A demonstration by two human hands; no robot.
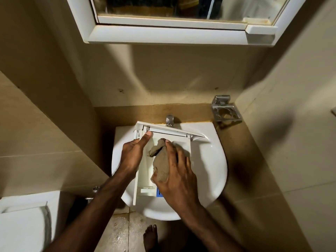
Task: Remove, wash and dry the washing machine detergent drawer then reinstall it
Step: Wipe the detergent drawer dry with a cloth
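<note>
The white detergent drawer (143,171) lies over the white sink basin (209,160), its front panel toward the tap. A blue insert shows at its near end. My left hand (133,154) grips the drawer's left wall, thumb stretched up to the front panel. My right hand (177,171) holds a brown cloth (161,164) and presses it down into the drawer's compartments. The cloth hides most of the drawer's middle.
A chrome tap (170,120) stands at the back of the basin. A metal holder (226,110) sits on the right wall ledge. A mirrored cabinet (172,33) hangs above. A toilet tank (23,215) is at lower left; a bare foot (150,235) stands on the wet floor.
</note>
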